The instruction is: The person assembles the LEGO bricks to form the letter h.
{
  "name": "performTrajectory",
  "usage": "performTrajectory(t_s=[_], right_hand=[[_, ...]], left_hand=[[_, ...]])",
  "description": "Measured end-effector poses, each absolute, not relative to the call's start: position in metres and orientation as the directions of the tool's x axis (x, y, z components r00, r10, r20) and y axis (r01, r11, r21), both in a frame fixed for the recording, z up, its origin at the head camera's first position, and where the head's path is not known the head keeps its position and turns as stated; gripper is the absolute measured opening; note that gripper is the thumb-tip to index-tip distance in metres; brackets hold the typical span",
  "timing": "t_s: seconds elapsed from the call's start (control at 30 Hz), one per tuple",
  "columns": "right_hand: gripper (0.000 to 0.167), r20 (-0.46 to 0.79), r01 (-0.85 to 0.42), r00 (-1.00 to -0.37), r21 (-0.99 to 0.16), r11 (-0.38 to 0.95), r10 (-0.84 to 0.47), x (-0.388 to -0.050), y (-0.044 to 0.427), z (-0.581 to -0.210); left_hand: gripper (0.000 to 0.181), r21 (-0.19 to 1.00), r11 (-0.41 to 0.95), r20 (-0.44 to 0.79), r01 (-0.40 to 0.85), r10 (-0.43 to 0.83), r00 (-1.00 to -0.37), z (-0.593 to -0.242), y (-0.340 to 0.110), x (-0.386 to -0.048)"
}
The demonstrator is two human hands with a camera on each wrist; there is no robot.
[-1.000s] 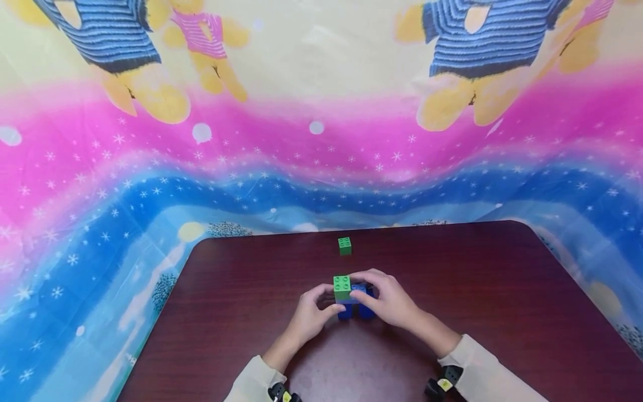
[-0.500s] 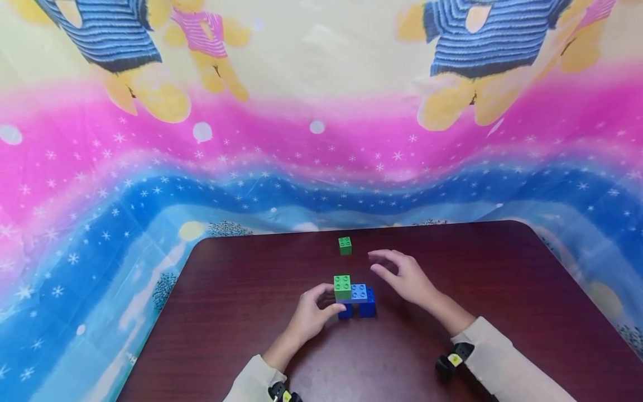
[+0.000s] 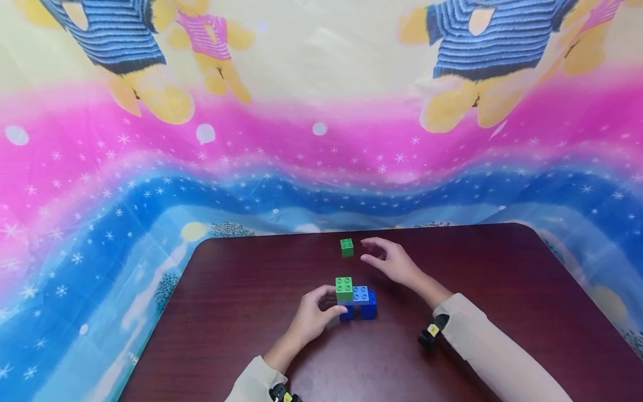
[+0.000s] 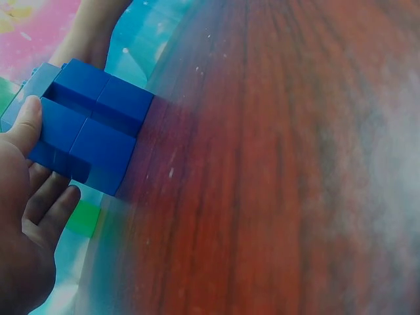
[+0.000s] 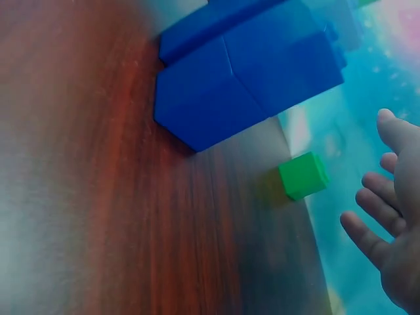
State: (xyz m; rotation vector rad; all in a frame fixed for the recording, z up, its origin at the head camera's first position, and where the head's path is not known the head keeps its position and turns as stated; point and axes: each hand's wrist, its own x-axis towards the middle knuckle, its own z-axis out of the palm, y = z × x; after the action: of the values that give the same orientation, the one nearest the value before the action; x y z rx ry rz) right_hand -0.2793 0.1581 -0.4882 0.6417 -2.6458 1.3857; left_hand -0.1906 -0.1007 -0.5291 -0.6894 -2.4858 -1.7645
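A small brick structure stands on the table: two dark blue stacks [image 3: 369, 310] below, a light blue brick [image 3: 360, 293] across them, and a green brick [image 3: 344, 288] on top at the left. My left hand [image 3: 310, 316] grips its left side, thumb in front and fingers behind. In the left wrist view the thumb [image 4: 26, 125] presses near the dark blue bricks [image 4: 98, 131]. Farther back lies a loose green brick [image 3: 347, 247]. Just right of it, apart from it, is my right hand [image 3: 394, 264], fingers spread and holding nothing, as the right wrist view also shows.
The dark reddish-brown table [image 3: 251, 301] reaches back to a patterned cloth [image 3: 321, 156] hanging behind it. The loose green brick sits close to the table's far edge. A black wrist device [image 3: 431, 334] is strapped on each arm.
My right hand has let go of the structure's right side, drawn away, then moved back and left beside the loose green brick. The left hand keeps its hold in place.
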Motion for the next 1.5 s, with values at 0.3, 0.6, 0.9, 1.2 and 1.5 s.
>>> performTrajectory(t_s=[0.3, 0.6, 0.9, 1.2, 1.5], right_hand=[[0.053, 0.215, -0.348, -0.928, -0.788, 0.507, -0.303, -0.31, 0.152, -0.503], [0.057, 0.113, -0.261, -0.95, -0.798, 0.544, -0.29, -0.324, 0.148, -0.519], [0.063, 0.125, -0.288, -0.943, -0.769, 0.57, -0.308, -0.332, 0.132, -0.523], [0.062, 0.105, -0.264, -0.953, -0.746, 0.612, -0.283, -0.334, 0.124, -0.531], [0.05, 0.162, -0.266, -0.962, -0.749, 0.607, -0.222, -0.332, 0.118, -0.536]], left_hand=[[0.035, 0.889, 0.262, 0.274, 0.376, 0.352, -0.895, -0.53, -0.101, -0.192], [0.037, 0.892, 0.266, 0.262, 0.367, 0.358, -0.896, -0.528, -0.101, -0.192], [0.037, 0.892, 0.268, 0.262, 0.364, 0.348, -0.9, -0.53, -0.101, -0.192], [0.037, 0.899, 0.261, 0.249, 0.351, 0.356, -0.901, -0.53, -0.101, -0.191], [0.039, 0.902, 0.26, 0.241, 0.344, 0.357, -0.902, -0.528, -0.102, -0.191]])
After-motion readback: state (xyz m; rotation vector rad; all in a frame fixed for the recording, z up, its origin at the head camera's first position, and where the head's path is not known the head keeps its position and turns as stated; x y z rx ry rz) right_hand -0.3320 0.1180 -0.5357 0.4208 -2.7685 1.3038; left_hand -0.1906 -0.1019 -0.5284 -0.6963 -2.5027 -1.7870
